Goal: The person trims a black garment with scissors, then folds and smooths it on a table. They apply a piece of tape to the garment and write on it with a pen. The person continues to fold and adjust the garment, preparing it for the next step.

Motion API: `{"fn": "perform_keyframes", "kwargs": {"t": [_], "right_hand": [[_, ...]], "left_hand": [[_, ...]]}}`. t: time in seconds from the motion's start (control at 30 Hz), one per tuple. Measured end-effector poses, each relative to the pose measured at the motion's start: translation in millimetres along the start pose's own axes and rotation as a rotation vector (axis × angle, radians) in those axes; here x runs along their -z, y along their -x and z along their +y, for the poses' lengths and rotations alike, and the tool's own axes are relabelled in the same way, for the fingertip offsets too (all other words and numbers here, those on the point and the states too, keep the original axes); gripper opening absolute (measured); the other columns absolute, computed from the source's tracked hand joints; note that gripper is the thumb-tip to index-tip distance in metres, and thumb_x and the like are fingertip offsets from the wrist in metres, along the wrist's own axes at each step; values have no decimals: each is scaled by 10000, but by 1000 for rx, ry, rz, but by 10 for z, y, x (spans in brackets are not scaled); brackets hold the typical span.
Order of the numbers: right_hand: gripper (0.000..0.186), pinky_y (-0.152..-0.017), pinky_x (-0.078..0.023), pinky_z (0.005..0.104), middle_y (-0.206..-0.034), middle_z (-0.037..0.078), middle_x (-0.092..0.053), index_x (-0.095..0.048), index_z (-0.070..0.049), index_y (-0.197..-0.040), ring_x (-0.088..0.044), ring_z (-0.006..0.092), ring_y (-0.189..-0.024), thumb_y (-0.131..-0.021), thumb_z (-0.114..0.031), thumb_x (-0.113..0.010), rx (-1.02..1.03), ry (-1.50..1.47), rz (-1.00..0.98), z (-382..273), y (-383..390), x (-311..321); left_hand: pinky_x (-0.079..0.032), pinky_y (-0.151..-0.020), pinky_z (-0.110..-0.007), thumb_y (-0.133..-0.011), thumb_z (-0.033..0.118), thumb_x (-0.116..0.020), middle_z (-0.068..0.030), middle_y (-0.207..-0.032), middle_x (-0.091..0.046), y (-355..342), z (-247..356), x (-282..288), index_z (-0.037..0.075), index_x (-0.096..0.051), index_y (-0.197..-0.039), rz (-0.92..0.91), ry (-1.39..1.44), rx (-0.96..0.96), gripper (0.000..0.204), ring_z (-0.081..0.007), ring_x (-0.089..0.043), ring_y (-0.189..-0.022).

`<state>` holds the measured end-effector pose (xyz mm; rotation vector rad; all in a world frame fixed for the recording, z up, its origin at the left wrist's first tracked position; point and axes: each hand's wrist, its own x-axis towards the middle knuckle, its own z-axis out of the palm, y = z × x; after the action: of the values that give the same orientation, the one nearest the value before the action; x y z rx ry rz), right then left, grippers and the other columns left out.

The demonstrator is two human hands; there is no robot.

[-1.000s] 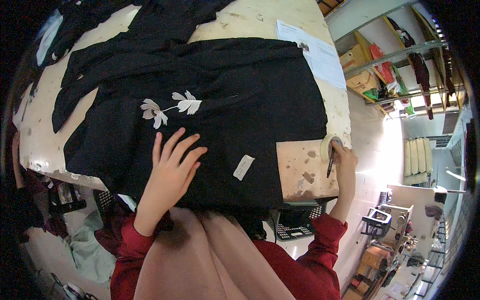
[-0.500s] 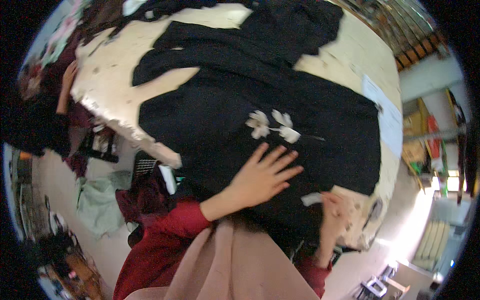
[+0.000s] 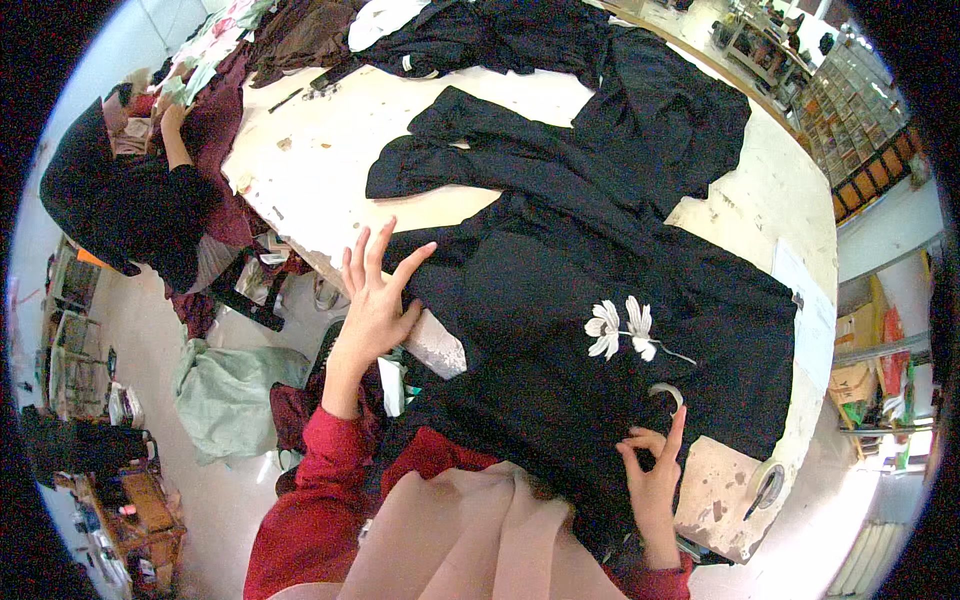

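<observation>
Black fabric [image 3: 550,280] lies spread over the pale table [image 3: 300,150], with two white embroidered flowers [image 3: 620,330] at its right. My left hand [image 3: 382,285] is by the fabric's left edge, fingers raised and spread, holding nothing. Lower right, my right hand [image 3: 655,470] holds a curled white strip [image 3: 665,395] at the raised index fingertip, the other fingers bent toward the thumb. A pale tape roll [image 3: 765,485], a dark slender tool at it, rests on the table to the right of that hand.
A co-worker in black [image 3: 120,200] leans at the table's left, a hand on fabric. Piled garments [image 3: 480,30] line the far edge; a paper sheet [image 3: 805,310] lies at the right. A pale green bundle [image 3: 235,400] sits on the floor; shelves [image 3: 870,360] stand right.
The view has swung leftward. My left hand has lifted to the fabric's left edge. My right hand has left the tape roll and picked up the white strip from the fabric.
</observation>
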<state>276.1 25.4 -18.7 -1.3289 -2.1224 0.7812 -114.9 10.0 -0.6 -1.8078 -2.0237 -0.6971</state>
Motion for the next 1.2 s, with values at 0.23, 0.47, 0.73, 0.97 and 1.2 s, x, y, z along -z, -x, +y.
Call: {"fn": "perform_keyframes", "kwargs": {"t": [0.23, 0.47, 0.73, 0.97, 1.2], "right_hand": [[1068, -648, -515, 282, -773, 85, -658, -3, -212, -1525, -621, 141, -659, -721, 77, -644, -90, -26, -280, 98, -1651, 1262], [779, -1022, -385, 422, -1272, 234, -507, -216, -220, -1499, -513, 352, -1174, -859, -190, -660, 484, 466, 709, -47, -2642, 1645], [160, -879, -449, 272, -1009, 38, -637, -656, -33, -1009, -588, 126, -986, -850, -44, -646, -47, -753, -155, -850, -999, 572], [124, -788, -442, 283, -869, 67, -675, -675, -45, -866, -599, 186, -836, -753, -1, -702, 167, -283, 150, -965, -733, -1], [164, -807, -402, 323, -922, -17, -662, -677, -133, -921, -569, 191, -896, -767, -134, -733, 119, -214, 324, -914, -611, -250]], "left_hand": [[-455, -896, -449, -835, 132, -521, -252, -1088, -621, -387, 388, 193, -21, -541, -1171, -588, 790, 2, 369, -404, -603, -956], [-450, -983, -360, -949, 183, -495, -112, -1189, -612, -454, 1305, 11, 7, -533, -1228, -232, 2303, 1092, 333, -221, -594, -1079], [-407, -1015, -347, -873, -34, -500, -117, -1277, -510, 59, 1452, 1, 6, -383, -1359, -185, 2074, 1079, 502, -220, -501, -1183], [-416, -993, -352, -875, -94, -464, -126, -1305, -457, 122, 1719, 153, 51, -275, -1423, -139, 1965, 994, 598, -210, -490, -1175], [-426, -983, -357, -902, -47, -458, -137, -1292, -465, 159, 1800, 187, 71, -246, -1428, -145, 1994, 997, 579, -216, -505, -1154]]}}
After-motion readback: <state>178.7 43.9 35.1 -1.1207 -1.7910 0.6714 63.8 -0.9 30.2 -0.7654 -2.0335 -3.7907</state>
